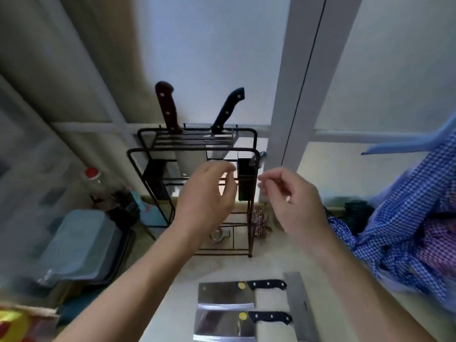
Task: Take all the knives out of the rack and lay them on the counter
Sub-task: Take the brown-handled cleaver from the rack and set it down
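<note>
Two knives upright in rack (192,154): brown handle (167,107), black handle (228,111) tilted right. Two cleavers (225,293) (223,325) flat on near counter (271,248), handles rightward. Left hand (207,196), right hand (291,196) raised before rack, loosely curled, empty.

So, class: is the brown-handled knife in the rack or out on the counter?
In. The brown-handled knife stands in the rack, handle up.
</note>
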